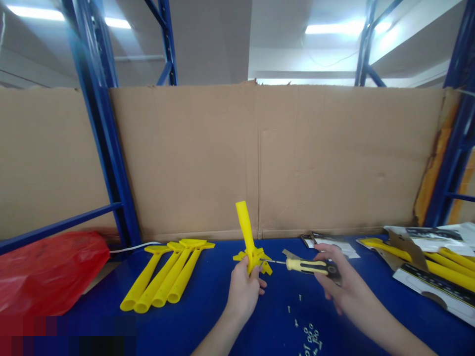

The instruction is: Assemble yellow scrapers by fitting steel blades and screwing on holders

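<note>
My left hand [244, 288] is closed around the bracket end of a yellow plastic tube part [245, 225], which stands tilted above the blue table [208, 326]. My right hand [341, 279] grips the black rear end of a screwdriver [306, 266] between thumb and fingers. The screwdriver has a cream and black handle and lies nearly level. Its shaft points left, with the tip at the bracket of the yellow part; the exact contact is too small to make out. Below the hands, small screws and nuts [310, 336] lie scattered on the table.
Several yellow tube parts [158, 277] lie side by side at left, near a red plastic bag [55, 272]. At right, an opened box [434, 291] holds more yellow pieces. Flat packets [345, 247] lie toward the back, before a cardboard wall [297, 163] between blue rack posts [107, 133].
</note>
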{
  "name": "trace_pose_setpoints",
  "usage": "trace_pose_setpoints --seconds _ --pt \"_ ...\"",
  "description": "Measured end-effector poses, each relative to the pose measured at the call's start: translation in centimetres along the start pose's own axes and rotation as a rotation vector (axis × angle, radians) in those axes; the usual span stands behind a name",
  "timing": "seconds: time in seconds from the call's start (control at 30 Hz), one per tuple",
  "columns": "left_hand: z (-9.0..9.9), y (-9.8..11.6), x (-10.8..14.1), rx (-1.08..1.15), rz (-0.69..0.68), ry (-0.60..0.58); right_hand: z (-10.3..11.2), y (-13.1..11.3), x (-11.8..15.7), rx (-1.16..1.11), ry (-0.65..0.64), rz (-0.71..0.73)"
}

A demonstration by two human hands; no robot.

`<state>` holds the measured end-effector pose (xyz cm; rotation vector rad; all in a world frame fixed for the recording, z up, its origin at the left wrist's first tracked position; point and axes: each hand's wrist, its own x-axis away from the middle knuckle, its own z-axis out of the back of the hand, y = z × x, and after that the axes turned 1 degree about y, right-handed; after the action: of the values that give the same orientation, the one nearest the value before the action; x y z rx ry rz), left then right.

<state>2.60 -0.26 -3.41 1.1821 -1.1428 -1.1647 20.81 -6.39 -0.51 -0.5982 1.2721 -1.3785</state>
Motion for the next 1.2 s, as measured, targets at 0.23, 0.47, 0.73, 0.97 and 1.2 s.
trace_pose_setpoints --seconds 0.23,0.47,0.73,0.97,1.2 --pt "0.0 -0.1 0.1 0.001 -0.015 0.005 0.6 0.2 -0.5 0.161 -0.054 -0.071" --pt "0.0 -0.4 -0.2 -0.03 -0.036 -0.004 -0.1 0.5 0.1 0.002 -0.005 0.016" --pt "-0.1 -0.3 -0.1 -0.056 -0.023 -0.01 1.1 0.9 -1.0 0.104 -0.034 0.073" --pt "0.1 -0.7 -0.3 -0.07 -0.06 -0.024 1.4 -0.1 -0.4 0.351 -0.023 0.165" --pt "0.1 -0.3 -0.1 -0.025 -0.027 0.002 0.9 0.9 -0.5 0.261 -0.064 0.249"
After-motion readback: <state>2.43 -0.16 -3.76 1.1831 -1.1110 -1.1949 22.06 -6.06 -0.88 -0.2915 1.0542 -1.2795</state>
